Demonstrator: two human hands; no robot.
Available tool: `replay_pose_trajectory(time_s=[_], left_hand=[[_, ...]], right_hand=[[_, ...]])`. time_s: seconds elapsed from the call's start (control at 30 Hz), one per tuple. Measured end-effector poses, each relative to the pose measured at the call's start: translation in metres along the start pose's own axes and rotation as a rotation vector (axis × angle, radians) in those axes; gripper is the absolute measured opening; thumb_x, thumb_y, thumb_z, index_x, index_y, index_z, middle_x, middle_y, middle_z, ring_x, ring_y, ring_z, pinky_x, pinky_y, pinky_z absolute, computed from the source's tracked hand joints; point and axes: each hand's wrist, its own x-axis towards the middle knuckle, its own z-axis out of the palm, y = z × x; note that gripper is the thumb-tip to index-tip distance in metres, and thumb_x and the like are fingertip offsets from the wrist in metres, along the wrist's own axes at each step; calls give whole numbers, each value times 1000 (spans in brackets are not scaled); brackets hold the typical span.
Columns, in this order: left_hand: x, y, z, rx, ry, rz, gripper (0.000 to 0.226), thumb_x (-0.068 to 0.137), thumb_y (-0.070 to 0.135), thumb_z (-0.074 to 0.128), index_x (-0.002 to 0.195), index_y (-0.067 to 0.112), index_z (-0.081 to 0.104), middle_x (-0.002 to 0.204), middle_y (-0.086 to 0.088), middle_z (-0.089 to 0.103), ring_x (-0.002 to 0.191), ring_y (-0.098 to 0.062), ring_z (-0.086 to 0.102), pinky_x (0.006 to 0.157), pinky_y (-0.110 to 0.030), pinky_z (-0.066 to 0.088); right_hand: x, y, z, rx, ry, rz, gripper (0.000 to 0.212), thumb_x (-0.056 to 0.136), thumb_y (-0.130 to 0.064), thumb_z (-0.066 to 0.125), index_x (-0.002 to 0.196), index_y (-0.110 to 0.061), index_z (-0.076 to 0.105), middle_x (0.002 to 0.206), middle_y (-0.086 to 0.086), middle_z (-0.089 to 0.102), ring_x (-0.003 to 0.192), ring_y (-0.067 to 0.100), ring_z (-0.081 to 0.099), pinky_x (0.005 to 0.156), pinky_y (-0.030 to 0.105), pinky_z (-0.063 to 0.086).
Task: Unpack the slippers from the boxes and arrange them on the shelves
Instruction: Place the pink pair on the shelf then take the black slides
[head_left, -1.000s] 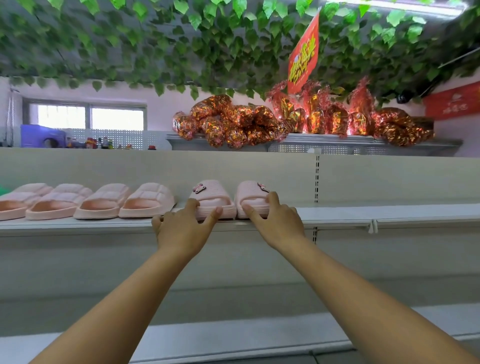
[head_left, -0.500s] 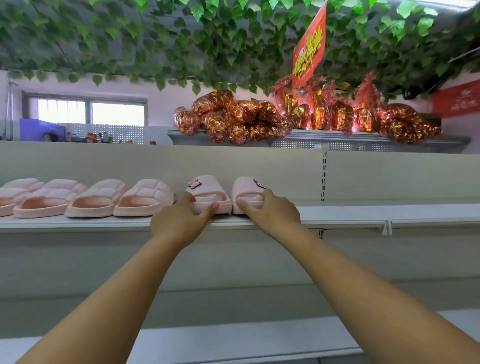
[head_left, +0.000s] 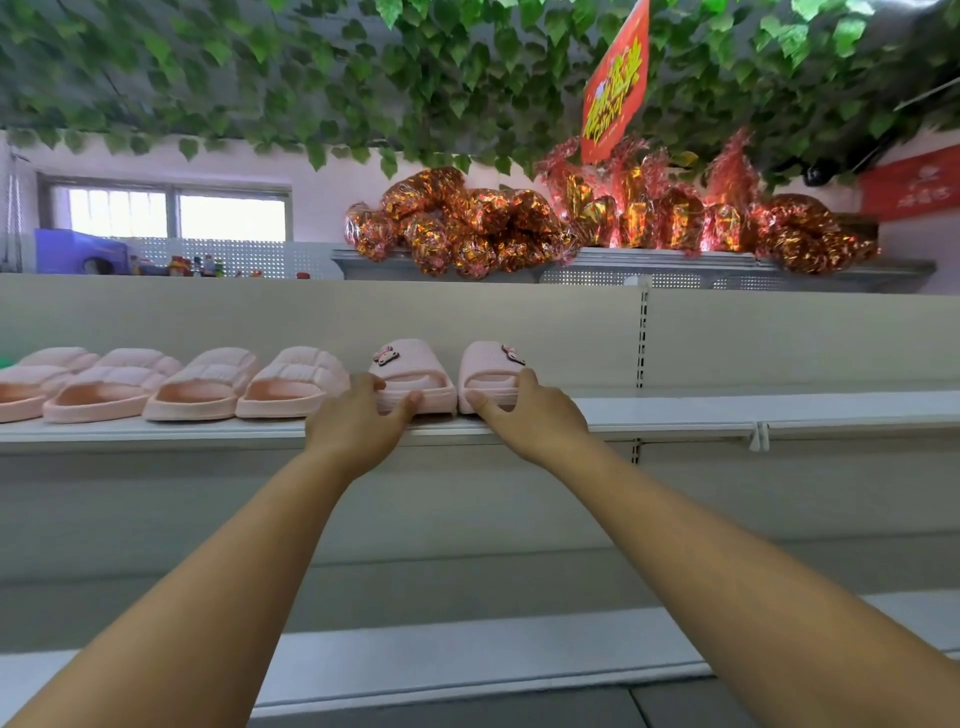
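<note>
Centre frame, on the pale grey metal shelf (head_left: 675, 410), two slippers stand side by side, heels toward the camera. The left hand (head_left: 358, 426) pinches the heel of the left pale pink ribbed rubber slipper (head_left: 410, 371), thumb on its near edge and fingers curled at its outer side. The right hand (head_left: 530, 421) grips the matching right slipper (head_left: 488, 364) likewise. Both forearms stretch up from the lower corners.

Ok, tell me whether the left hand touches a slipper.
Touching: head view shows the left hand gripping the near end of the left charm slipper.
</note>
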Motion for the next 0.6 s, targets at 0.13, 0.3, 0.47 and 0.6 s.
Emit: replay_pose_trajectory(time_s=[0.13, 0.3, 0.47, 0.6], left_hand=[[-9, -3, -7, -55, 3, 37, 59, 98, 61, 48, 140, 19, 46, 133, -12, 63, 121, -37, 58, 91, -43, 45], [-46, -13, -20, -217, 52, 179, 60, 95, 50, 62, 143, 15, 49, 141, -9, 58, 131, -29, 52, 103, -43, 44], [-83, -28, -43, -130, 62, 323, 65, 92, 54, 63, 146, 21, 48, 146, -5, 54, 137, -23, 45, 110, -41, 38], [-113, -45, -59, -34, 45, 405, 70, 90, 59, 62, 148, 23, 47, 147, -5, 54, 135, -26, 48, 110, -44, 41]], right_hand=[[-14, 1, -12, 10, -31, -24, 87, 89, -78, 43, 147, -14, 33, 133, 14, 60, 120, 36, 55, 92, 44, 51], [-43, 1, -31, -23, -71, -138, 86, 89, -74, 51, 151, -17, 32, 141, 12, 55, 125, 31, 54, 98, 43, 50], [-81, -5, -41, -148, -48, -279, 78, 91, -68, 56, 149, -21, 36, 146, 6, 53, 127, 27, 54, 95, 42, 49], [-113, -10, -30, -150, -64, -298, 75, 89, -64, 60, 149, -25, 37, 148, 3, 49, 131, 26, 48, 97, 42, 46]])
